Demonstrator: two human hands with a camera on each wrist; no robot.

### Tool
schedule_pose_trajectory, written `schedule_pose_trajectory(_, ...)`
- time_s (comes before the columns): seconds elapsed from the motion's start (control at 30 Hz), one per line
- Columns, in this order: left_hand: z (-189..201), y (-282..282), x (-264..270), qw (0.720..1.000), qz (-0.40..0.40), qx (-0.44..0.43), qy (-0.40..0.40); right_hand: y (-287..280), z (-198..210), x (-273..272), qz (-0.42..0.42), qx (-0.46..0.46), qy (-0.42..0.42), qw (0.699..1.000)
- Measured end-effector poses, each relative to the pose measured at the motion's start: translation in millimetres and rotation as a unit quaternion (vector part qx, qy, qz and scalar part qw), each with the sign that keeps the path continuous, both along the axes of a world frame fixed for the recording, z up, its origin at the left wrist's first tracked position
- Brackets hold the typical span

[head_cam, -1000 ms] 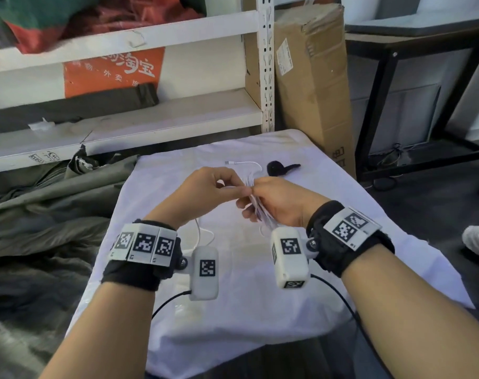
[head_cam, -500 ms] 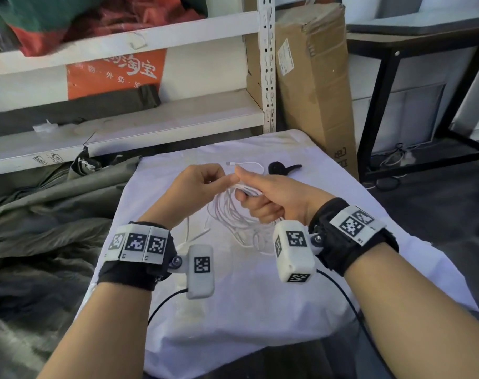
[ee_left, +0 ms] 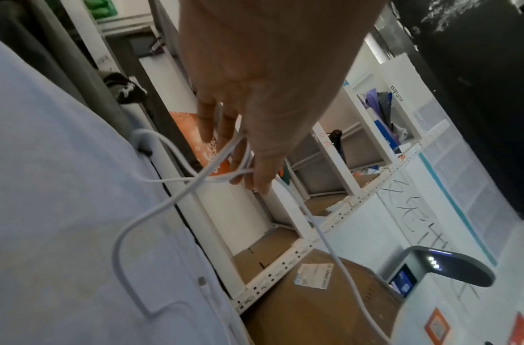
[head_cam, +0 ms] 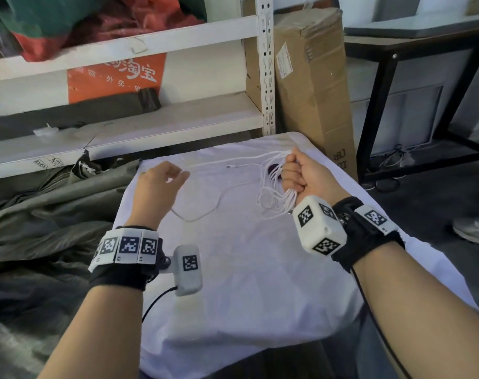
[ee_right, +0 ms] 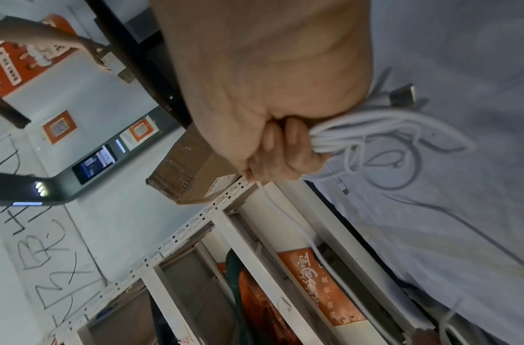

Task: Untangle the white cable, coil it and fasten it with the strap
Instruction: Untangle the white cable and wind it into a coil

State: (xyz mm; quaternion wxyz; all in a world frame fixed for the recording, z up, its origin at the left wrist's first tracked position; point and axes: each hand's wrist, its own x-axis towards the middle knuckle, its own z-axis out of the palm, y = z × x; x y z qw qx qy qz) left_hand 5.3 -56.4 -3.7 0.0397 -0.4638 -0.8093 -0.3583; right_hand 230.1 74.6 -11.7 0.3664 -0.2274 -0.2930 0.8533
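Clenching one white cable (head_cam: 276, 195) bundle in right hand (head_cam: 301, 173), left hand (head_cam: 159, 181) fingers (ee_left: 240, 149) pinching one strand, perhaps loosely

White cable (head_cam: 273, 192) partly bunched in loops, dark strap (head_cam: 273, 170) behind.

This looks like a storeroom. White metal shelves (head_cam: 156, 45) hold bags, and a tall cardboard box (head_cam: 312, 77) leans beside them.
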Motion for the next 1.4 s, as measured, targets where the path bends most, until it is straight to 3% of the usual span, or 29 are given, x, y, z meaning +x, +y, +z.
schedule_pose_trajectory(0.07, -6, -1, -6, 0.999, 0.016, -0.035, -0.026, 3, -4, 1, -0.032, -0.024, 0.021, 0.999)
schedule_pose_trajectory(0.13, -9, -1, -6, 0.991, -0.012, -0.034, -0.132, 4, -9, -1, -0.061, -0.047, 0.039, 0.996)
schedule_pose_trajectory(0.27, -10, -1, -9, 0.927, -0.111, 0.029, -0.356, 14, -19, 3, -0.149, -0.058, 0.033, 0.987)
schedule_pose_trajectory(0.33, -10, -3, -15, 0.895, -0.073, 0.117, -0.424, 19, -21, 9, -0.190, -0.063, 0.020, 0.980)
schedule_pose_trajectory(0.4, -14, -6, -27, 0.846, 0.003, 0.221, -0.485, 20, -22, 14, -0.216, -0.076, 0.011, 0.973)
schedule_pose_trajectory(0.5, -21, -9, -41, 0.788, 0.052, 0.275, -0.549, 19, -23, 18, -0.257, -0.076, 0.006, 0.963)
schedule_pose_trajectory(0.57, -26, -8, -51, 0.690, 0.077, 0.322, -0.644, 20, -23, 20, -0.276, -0.069, 0.006, 0.959)
schedule_pose_trajectory(0.63, -23, -6, -50, 0.657, 0.097, 0.322, -0.674, 20, -23, 21, -0.279, -0.066, 0.004, 0.958)
schedule_pose_trajectory(0.67, -23, -10, -49, 0.689, 0.150, 0.295, -0.645, 20, -24, 20, -0.277, -0.066, 0.003, 0.959)
schedule_pose_trajectory(0.7, -23, -10, -43, 0.756, 0.174, 0.260, -0.575, 19, -24, 19, -0.274, -0.068, 0.004, 0.959)
schedule_pose_trajectory(0.73, -25, -10, -42, 0.767, 0.182, 0.266, -0.555, 19, -25, 18, -0.271, -0.069, 0.006, 0.960)
schedule_pose_trajectory(0.77, -22, -9, -39, 0.758, 0.178, 0.294, -0.554, 20, -25, 17, -0.269, -0.069, 0.005, 0.961)
schedule_pose_trajectory(0.83, -23, -5, -34, 0.801, 0.163, 0.256, -0.516, 19, -24, 15, -0.258, -0.060, -0.003, 0.964)
schedule_pose_trajectory(0.87, -26, -4, -33, 0.857, 0.156, 0.191, -0.452, 19, -23, 14, -0.246, -0.054, -0.002, 0.968)
schedule_pose_trajectory(0.93, -30, -8, -35, 0.919, 0.120, 0.122, -0.356, 15, -19, 10, -0.205, -0.038, 0.008, 0.978)
schedule_pose_trajectory(1.03, -30, -5, -32, 0.986, 0.131, -0.002, -0.106, 8, -15, 2, -0.126, -0.010, 0.005, 0.992)
schedule_pose_trajectory(1.1, -29, -2, -29, 0.988, 0.120, -0.101, 0.001, 2, -12, -2, -0.074, 0.020, -0.031, 0.997)
schedule_pose_trajectory(1.13, -27, 0, -25, 0.986, 0.110, -0.121, 0.014, -1, -11, -3, -0.051, 0.039, -0.057, 0.996)
schedule_pose_trajectory(1.2, -20, 4, -15, 0.992, 0.067, -0.101, 0.038, -8, -8, -6, -0.017, 0.075, -0.103, 0.992)
schedule_pose_trajectory(1.27, -13, 9, -2, 0.997, -0.008, -0.030, 0.065, -14, -6, -8, 0.015, 0.102, -0.132, 0.986)
schedule_pose_trajectory(1.33, -4, 14, 16, 0.994, -0.104, 0.042, 0.011, -20, -4, -10, 0.046, 0.120, -0.143, 0.981)
schedule_pose_trajectory(1.4, 4, 12, 39, 0.974, -0.215, 0.018, -0.064, -25, -1, -13, 0.072, 0.131, -0.139, 0.979)
